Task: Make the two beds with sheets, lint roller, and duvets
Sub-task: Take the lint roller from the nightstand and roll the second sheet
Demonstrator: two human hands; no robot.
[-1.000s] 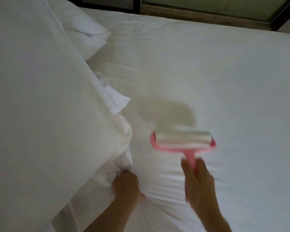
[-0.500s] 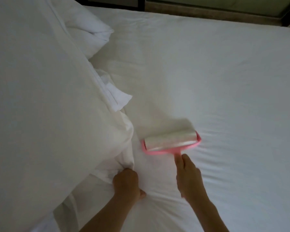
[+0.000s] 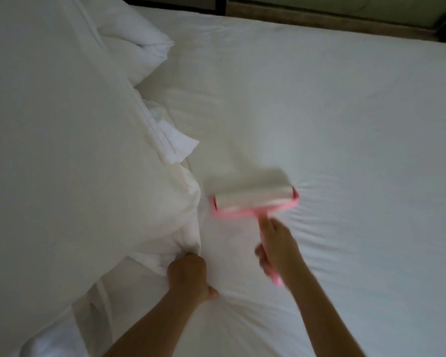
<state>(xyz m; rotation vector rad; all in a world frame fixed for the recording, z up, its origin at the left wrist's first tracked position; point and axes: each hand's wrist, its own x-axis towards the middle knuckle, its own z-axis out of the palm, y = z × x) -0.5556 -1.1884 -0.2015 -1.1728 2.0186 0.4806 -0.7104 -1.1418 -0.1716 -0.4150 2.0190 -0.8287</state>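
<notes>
A white fitted sheet [image 3: 332,124] covers the bed across the middle and right of the head view. A bulky white duvet [image 3: 62,150] is heaped along the left side. My left hand [image 3: 188,275] grips the duvet's lower edge, fingers curled into the fabric, and holds it back off the sheet. My right hand [image 3: 276,247] grips the pink handle of a lint roller [image 3: 255,199]. The roller's white drum lies on the sheet just right of the duvet's edge and is blurred by motion.
A white pillow [image 3: 137,45] lies at the far left behind the duvet. A dark window frame [image 3: 345,11] and sill run along the far edge of the bed. A rounded white bundle [image 3: 52,338] shows at the bottom left corner.
The roller moved toward the duvet edge and down onto the sheet, then slid back toward me. My left hand kept its hold on the duvet.
</notes>
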